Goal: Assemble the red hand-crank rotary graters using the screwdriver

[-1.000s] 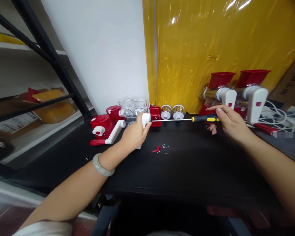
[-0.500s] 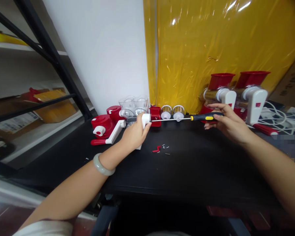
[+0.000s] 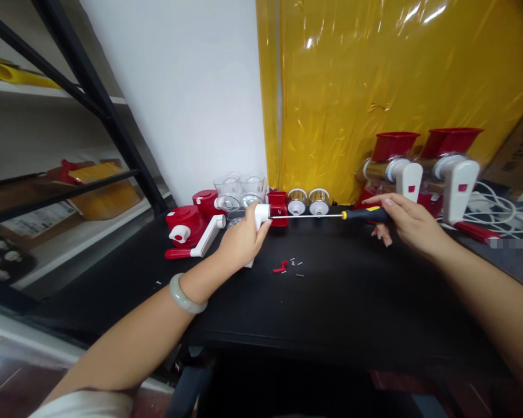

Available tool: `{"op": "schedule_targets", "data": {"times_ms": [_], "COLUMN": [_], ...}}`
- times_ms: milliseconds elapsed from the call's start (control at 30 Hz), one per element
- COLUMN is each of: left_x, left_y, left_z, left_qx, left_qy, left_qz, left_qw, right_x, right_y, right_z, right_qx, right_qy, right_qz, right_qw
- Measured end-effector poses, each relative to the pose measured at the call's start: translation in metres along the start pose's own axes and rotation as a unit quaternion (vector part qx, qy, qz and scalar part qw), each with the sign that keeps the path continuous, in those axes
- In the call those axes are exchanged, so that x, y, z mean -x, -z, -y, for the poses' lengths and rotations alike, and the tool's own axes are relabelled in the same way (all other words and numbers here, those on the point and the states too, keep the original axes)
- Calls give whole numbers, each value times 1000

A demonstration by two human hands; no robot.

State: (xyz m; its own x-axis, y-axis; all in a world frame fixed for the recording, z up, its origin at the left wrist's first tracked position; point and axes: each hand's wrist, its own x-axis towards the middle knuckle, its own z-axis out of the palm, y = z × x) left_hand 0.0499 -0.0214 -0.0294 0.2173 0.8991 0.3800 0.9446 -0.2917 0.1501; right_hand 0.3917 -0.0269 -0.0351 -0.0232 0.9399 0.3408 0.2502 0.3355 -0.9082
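Note:
My left hand (image 3: 243, 235) grips a white plastic part (image 3: 262, 213) with a round end, whose lower tip shows below my fingers. My right hand (image 3: 412, 223) is closed around the black-and-yellow handle of a screwdriver (image 3: 307, 216). The shaft lies level, and its tip meets the round end of the white part beside my left thumb. Below on the table are a small red plastic piece (image 3: 280, 267) and several small screws or pins (image 3: 299, 275).
On the black table (image 3: 331, 313), a red grater base (image 3: 185, 223) and a white crank (image 3: 207, 237) stand left. Clear hoppers (image 3: 240, 187), metal grater drums (image 3: 319, 202) and a red part (image 3: 279, 209) line the back. Two assembled rotary graters (image 3: 408, 174) and white cables (image 3: 501, 212) are right.
My right hand's fingers have shifted on the screwdriver handle, the lower ones now hanging beneath it. The screwdriver tip stays at the white part. The whole view has shifted slightly.

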Motion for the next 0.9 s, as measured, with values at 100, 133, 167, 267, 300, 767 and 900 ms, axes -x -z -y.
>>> {"op": "schedule_targets", "data": {"times_ms": [100,133,167,267,300,767,900], "left_x": [0,-1,-1,-2,-2,-1,-1], "left_y": [-1,-2,-2,-3,-4,-5,-6], "left_z": [2,3,4,6,7,6,6], "left_qx": [14,21,27,47,53,78,87], "left_qy": [-6,-8,-9,-8,-8,-11,-13], "left_qz": [1,1,1,3,5,15,20], "left_qw": [1000,1000,1000,999,999,997,996], "right_x": [-2,-2,-2,-2,-2,0,0], "right_y": [-2,-2,-2,-1,0,2,0], "right_z": [-2,-3,-3,-6,-8,1,2], "right_qx": [-88,-121,-144,-150,-141,65,48], "right_qy": [-21,-20,-14,4,6,-17,-35], "right_qz": [-8,-2,7,26,26,2,-1], "right_qw": [996,992,989,988,990,998,998]}}
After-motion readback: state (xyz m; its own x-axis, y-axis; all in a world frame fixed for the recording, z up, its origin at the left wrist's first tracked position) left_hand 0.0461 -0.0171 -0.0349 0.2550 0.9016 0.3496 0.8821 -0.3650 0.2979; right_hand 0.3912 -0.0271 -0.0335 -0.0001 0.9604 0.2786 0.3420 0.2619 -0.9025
